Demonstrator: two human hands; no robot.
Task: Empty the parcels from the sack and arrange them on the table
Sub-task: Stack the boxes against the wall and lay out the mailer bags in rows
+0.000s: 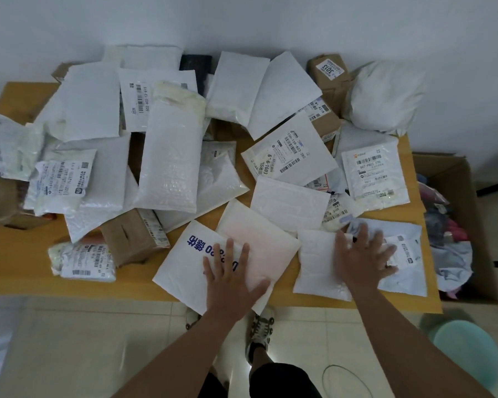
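My left hand [232, 278] lies flat, fingers spread, on a white mailer [184, 259]; right hand [360, 259] spread on another envelope [318, 262]; bench [69, 282] crowded.

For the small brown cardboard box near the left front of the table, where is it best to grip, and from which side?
Probably grip the brown cardboard box from above, across its two long sides. It lies flat on the wooden table, its top exposed, though white mailers overlap its far end.
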